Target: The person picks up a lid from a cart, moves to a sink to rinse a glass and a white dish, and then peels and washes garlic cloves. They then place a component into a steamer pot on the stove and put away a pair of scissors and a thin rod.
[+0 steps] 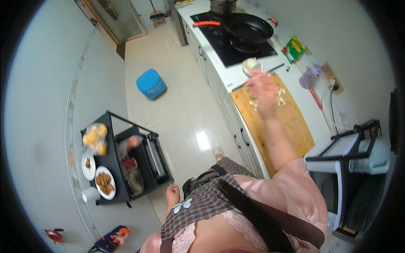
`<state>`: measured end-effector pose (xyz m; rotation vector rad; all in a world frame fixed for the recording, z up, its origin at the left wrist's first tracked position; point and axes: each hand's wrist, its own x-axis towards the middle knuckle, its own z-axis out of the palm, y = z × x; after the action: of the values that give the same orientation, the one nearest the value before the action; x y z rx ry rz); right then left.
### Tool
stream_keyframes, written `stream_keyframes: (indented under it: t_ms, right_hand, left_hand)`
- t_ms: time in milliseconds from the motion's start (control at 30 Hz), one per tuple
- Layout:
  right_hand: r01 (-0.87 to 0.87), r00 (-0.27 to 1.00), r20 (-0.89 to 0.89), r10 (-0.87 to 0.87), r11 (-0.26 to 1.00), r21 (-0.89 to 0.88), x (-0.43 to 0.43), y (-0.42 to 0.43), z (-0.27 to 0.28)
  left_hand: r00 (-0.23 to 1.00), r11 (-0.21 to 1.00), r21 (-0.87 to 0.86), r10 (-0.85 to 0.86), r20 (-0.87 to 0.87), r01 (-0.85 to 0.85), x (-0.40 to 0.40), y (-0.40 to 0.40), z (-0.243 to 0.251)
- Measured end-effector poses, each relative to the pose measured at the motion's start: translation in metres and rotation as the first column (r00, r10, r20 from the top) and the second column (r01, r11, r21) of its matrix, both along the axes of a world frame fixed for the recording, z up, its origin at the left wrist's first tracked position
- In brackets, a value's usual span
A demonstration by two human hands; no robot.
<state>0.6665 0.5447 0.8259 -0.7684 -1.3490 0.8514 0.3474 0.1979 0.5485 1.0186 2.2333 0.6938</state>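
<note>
My right hand, blurred, is over the far end of a wooden cutting board. Whether its fingers hold anything cannot be made out. Small pale chopped pieces, like garlic, lie on the board on both sides of that hand. Just beyond my fingers is a small round bowl with pale contents, partly overlapped by the hand. A thin dark strip runs behind the fingers across the white counter. My left hand hangs low beside the plaid apron, fingers curled, its palm mostly hidden.
A black frying pan with a red handle and a metal pot stand on the black cooktop. A blue stool occupies the floor. The black cart at left carries plates of food and bagged yellow fruit.
</note>
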Motion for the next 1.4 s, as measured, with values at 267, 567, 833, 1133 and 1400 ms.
stream_keyframes:
  t_ms: [267,567,833,1133,1400]
  right_hand:
    - [-0.082,0.791,-0.320,-0.522,0.427,-0.901,0.040,0.218,-0.285]
    - [0.260,0.364,-0.240,-0.900,0.345,-0.902,0.058,0.280,-0.295]
    - [0.709,0.424,0.232,-0.876,0.161,-0.687,0.039,0.258,-0.273]
    - [0.406,0.877,0.211,-0.432,0.432,-0.805,-0.128,0.265,-0.205]
    - [0.070,0.997,0.078,-0.015,0.625,-0.778,-0.225,0.358,-0.171]
  left_hand:
    - [0.981,0.970,0.161,-0.167,-0.100,0.182,-0.058,0.138,0.006]
    - [0.994,0.992,-0.088,-0.082,0.077,0.089,-0.111,0.243,-0.010]
    - [0.899,0.885,0.208,-0.436,0.050,0.417,-0.216,0.431,-0.018]
    - [0.666,0.651,0.183,-0.746,-0.027,0.736,-0.198,0.634,0.089]
    - [0.093,-0.041,0.291,-0.897,-0.432,0.956,-0.119,0.773,0.173]
